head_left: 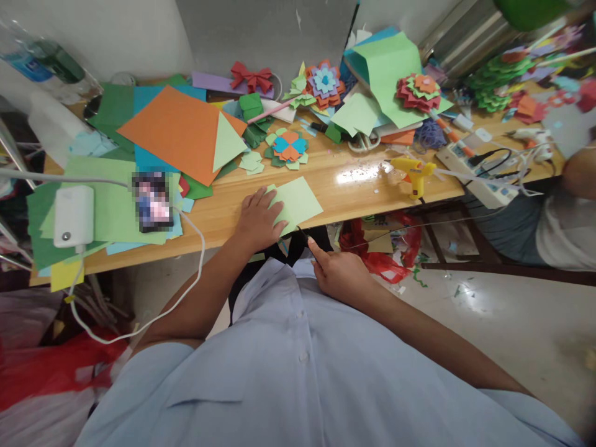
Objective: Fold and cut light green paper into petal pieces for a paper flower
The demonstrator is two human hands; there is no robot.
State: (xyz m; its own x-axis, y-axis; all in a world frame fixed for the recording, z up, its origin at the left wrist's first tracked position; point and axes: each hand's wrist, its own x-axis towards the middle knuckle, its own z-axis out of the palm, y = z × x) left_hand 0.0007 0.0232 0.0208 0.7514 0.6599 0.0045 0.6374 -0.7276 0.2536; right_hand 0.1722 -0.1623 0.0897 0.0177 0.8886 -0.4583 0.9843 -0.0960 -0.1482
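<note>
A pale green sheet of paper (pixel 298 202) lies at the table's front edge, with a crease or overlapping edge near its lower middle. Flat on its left part rests my left hand (pixel 261 217), fingers spread. My right hand (pixel 338 264) is closed just below the paper, index finger stretched along a thin dark pointed tool (pixel 303 234). The tool's tip meets the paper's lower edge; its exact kind is too small to make out. Behind the paper sits a layered paper flower (pixel 289 148) in orange, blue and green, beside small light green paper pieces (pixel 252 162).
Left are stacked coloured sheets (pixel 172 133), a phone (pixel 153 202) and a white power bank (pixel 74 216) with a cable looping over my left arm. Right are a yellow glue gun (pixel 413 172) and a power strip (pixel 479 177). Another person's arm (pixel 580 180) shows at far right.
</note>
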